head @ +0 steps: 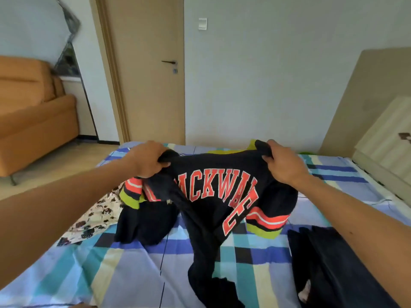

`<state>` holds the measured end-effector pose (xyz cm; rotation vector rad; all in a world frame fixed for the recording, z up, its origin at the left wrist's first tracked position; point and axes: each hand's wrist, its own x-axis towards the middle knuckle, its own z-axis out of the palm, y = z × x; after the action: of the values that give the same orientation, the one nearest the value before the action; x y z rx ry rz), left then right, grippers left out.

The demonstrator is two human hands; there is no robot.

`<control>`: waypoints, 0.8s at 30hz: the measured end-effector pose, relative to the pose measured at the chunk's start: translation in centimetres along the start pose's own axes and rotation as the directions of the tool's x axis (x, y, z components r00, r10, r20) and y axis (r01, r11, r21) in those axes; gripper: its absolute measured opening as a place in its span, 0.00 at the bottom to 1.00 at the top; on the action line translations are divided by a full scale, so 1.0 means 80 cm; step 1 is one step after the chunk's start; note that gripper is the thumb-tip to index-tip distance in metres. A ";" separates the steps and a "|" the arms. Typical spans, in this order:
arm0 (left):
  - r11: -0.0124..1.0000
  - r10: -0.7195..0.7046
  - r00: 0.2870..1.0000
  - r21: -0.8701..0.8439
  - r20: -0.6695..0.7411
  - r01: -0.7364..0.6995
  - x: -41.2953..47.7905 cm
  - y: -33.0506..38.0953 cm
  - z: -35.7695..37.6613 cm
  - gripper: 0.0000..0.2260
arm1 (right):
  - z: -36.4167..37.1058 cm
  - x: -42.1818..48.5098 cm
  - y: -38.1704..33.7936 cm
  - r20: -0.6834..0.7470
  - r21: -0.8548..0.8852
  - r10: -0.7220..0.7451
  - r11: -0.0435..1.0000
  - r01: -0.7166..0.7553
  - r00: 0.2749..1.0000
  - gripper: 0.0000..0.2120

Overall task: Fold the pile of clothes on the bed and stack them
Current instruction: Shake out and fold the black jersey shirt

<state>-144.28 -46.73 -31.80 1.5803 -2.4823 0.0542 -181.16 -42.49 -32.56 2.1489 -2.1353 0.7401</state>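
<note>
A black sweatshirt (213,196) with large orange letters and orange, white and lime sleeve stripes hangs over the bed. My left hand (148,158) grips its upper left edge in a fist. My right hand (283,162) grips its upper right edge. The lower part of the sweatshirt drapes down onto the checked bedsheet (133,270). A white garment with a dark flower print (95,216) lies crumpled on the bed to the left, partly under the sweatshirt. A dark garment (329,267) lies on the bed at the lower right.
A closed wooden door (151,70) stands behind the bed. An orange sofa (33,125) is at the left on the floor. A beige headboard (367,103) and a white ribbed panel (387,138) are at the right.
</note>
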 end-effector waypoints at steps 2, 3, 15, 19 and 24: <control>1.000 -0.030 0.985 -0.009 -0.172 0.029 0.020 -0.001 -0.053 0.16 | -0.046 0.029 -0.013 -0.126 -0.117 -0.034 0.993 0.020 0.991 0.11; 0.999 -0.035 0.974 -0.007 -0.226 0.034 0.029 0.000 -0.075 0.17 | -0.066 0.040 -0.020 -0.174 -0.159 -0.056 0.987 0.028 0.983 0.11; 0.992 -0.128 0.786 -0.085 -0.605 0.096 0.083 0.029 -0.297 0.12 | -0.256 0.118 -0.089 -0.550 -0.170 -0.121 0.985 0.031 0.826 0.12; 1.000 -0.026 0.705 -0.015 -0.708 0.021 0.077 0.031 -0.340 0.10 | -0.297 0.128 -0.095 -0.680 -0.114 -0.114 0.992 0.049 0.724 0.12; 0.987 0.018 0.757 -0.109 -0.653 -0.117 0.055 0.015 -0.366 0.21 | -0.324 0.131 -0.086 -0.743 0.069 -0.008 0.994 0.088 0.669 0.19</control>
<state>-142.89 -46.14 -2.17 1.1418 -1.9312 0.3653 -183.23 -43.08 -3.81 1.4917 -1.5975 1.4340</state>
